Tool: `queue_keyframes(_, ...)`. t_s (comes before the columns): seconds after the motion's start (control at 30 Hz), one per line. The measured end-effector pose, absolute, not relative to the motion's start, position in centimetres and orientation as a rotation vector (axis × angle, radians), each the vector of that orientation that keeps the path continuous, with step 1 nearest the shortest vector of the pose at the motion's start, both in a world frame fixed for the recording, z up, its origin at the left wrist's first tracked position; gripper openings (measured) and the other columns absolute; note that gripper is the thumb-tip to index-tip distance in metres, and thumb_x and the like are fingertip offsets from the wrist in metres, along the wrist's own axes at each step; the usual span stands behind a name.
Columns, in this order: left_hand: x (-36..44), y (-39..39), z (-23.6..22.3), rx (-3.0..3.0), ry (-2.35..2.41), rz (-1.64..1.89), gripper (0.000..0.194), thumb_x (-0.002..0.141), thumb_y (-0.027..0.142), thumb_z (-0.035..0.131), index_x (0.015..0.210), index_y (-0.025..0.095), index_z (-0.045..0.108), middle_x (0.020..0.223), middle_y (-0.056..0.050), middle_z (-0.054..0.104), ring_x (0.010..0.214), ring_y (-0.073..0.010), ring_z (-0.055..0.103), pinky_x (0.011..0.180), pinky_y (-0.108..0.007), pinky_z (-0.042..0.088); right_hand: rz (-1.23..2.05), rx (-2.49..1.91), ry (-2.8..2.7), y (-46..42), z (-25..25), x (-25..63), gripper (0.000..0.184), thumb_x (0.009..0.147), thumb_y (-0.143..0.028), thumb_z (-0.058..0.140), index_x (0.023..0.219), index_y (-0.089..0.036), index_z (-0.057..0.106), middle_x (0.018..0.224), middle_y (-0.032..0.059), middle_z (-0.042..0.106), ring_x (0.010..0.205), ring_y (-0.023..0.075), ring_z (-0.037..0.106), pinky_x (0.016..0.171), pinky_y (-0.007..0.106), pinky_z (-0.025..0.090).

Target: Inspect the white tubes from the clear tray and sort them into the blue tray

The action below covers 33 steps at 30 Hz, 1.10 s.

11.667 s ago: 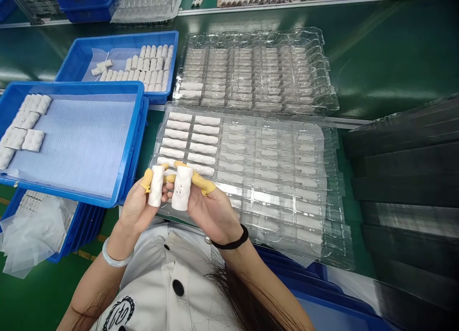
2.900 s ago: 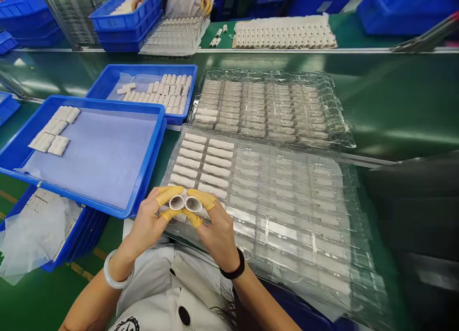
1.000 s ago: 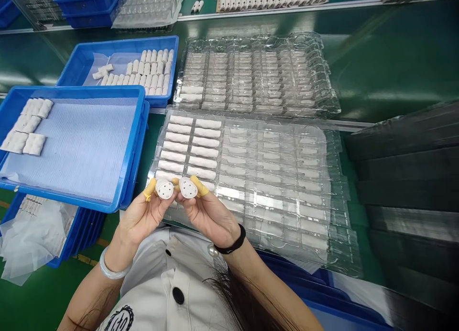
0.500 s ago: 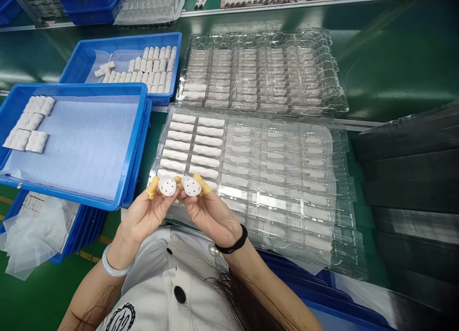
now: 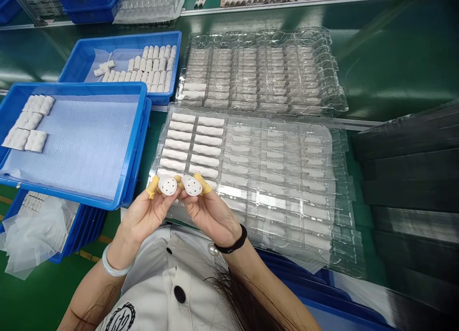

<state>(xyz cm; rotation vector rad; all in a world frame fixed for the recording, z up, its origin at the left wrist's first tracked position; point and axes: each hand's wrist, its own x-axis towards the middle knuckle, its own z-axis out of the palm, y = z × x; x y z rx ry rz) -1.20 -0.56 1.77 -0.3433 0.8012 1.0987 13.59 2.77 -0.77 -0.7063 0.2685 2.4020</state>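
Note:
My left hand (image 5: 145, 214) is closed on a white plastic piece (image 5: 168, 186), whose rounded end with small dark holes faces me. A matching white plastic piece (image 5: 192, 186) is pinched in my right hand (image 5: 210, 214), its holed end turned the same way. Yellow finger covers show on both hands. The two pieces are side by side, close together, over the near left edge of a clear blister tray (image 5: 251, 178). Long white pieces (image 5: 206, 150) lie in rows in the left two columns of that tray. What lies behind the held ends is mostly hidden by the fingers.
On the left, a blue tray (image 5: 136, 144) lined with white sheet holds several white pieces (image 5: 32, 123). Behind it, another blue tray (image 5: 177, 68) carries many short white pieces. More clear trays (image 5: 258, 72) are stacked at the back. Dark stacked material (image 5: 412, 192) borders the right.
Almost nothing differs. Both hands stay over the tray's near edge, still holding the two white pieces with their holed ends toward me; the view shifts very slightly.

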Motion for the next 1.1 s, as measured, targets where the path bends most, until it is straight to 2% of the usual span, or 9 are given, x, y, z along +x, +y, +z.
queue_keyframes(0.2,-1.1,-0.5,1.8,-0.369,0.83,1.097,0.051,0.105,0.03,0.022,0.149,0.006,0.031,0.094,-0.012,0.076,0.085,-0.0166,0.075,0.075,-0.019,0.059,2.373,-0.738,0.325,2.8,-0.5,13.5,0.036,0.104,-0.032,0.035,0.097,-0.01,0.062,0.076,0.0043,0.071,0.058,0.007,0.067,0.049,0.009,0.057)
queue_keyframes(0.4,-1.0,-0.6,1.8,-0.35,0.864,1.106,0.046,0.105,0.026,0.024,0.143,0.006,0.04,0.091,-0.012,0.076,0.08,-0.0163,0.075,0.072,-0.02,0.06,2.385,-0.721,0.349,2.9,-0.5,13.6,0.036,0.105,-0.029,0.032,0.103,-0.008,0.061,0.078,0.0054,0.071,0.06,0.0067,0.066,0.052,0.009,0.057)
queue_keyframes(0.53,-1.1,-0.7,1.5,-0.211,0.889,1.149,0.035,0.102,0.018,0.033,0.127,0.008,0.055,0.093,-0.01,0.075,0.078,-0.0146,0.074,0.073,-0.022,0.059,2.374,-0.708,0.208,2.6,-0.4,13.7,0.025,0.1,-0.024,0.045,0.101,-0.009,0.064,0.081,0.0052,0.072,0.065,0.0078,0.067,0.055,0.012,0.056)
queue_keyframes(0.63,-1.4,-0.8,1.4,0.031,0.875,1.188,0.026,0.097,0.017,0.044,0.112,0.009,0.064,0.093,-0.01,0.074,0.082,-0.0169,0.072,0.08,-0.028,0.058,2.28,-0.713,-0.073,2.3,-0.2,14.0,0.017,0.089,-0.024,0.06,0.098,-0.012,0.067,0.072,0.0028,0.07,0.065,0.0107,0.066,0.059,0.018,0.056)
queue_keyframes(0.77,-1.6,-0.9,1.5,0.22,0.844,1.156,0.024,0.092,0.024,0.052,0.101,0.01,0.069,0.086,-0.011,0.072,0.086,-0.0233,0.069,0.087,-0.039,0.054,2.152,-0.758,-0.365,2.0,0.1,14.3,0.025,0.076,-0.027,0.073,0.098,-0.016,0.066,0.07,0.0009,0.07,0.059,0.0119,0.063,0.06,0.023,0.053)
queue_keyframes(0.9,-1.5,-0.8,1.4,0.257,0.818,1.094,0.033,0.094,0.036,0.049,0.092,0.011,0.071,0.081,-0.011,0.069,0.081,-0.023,0.066,0.085,-0.04,0.053,2.17,-0.706,-0.437,1.9,0.3,14.3,0.032,0.084,-0.041,0.069,0.105,-0.018,0.065,0.063,-0.0001,0.067,0.051,0.0104,0.056,0.067,0.028,0.052)
queue_keyframes(1.0,-1.5,-0.8,1.2,0.263,0.801,1.078,0.041,0.095,0.041,0.048,0.085,0.009,0.072,0.079,-0.011,0.068,0.07,-0.0181,0.063,0.078,-0.034,0.053,2.199,-0.656,-0.384,1.9,0.6,14.1,0.043,0.09,-0.055,0.055,0.109,-0.017,0.065,0.064,0.0016,0.065,0.06,0.0141,0.058,0.071,0.032,0.053)
queue_keyframes(1.1,-1.6,-0.9,1.1,0.25,0.788,1.077,0.046,0.097,0.043,0.044,0.086,0.008,0.072,0.078,-0.011,0.067,0.066,-0.0166,0.062,0.073,-0.03,0.052,2.237,-0.649,-0.315,2.1,0.8,14.0,0.049,0.096,-0.057,0.042,0.112,-0.017,0.064,0.072,0.0038,0.067,0.064,0.0156,0.059,0.07,0.034,0.054)
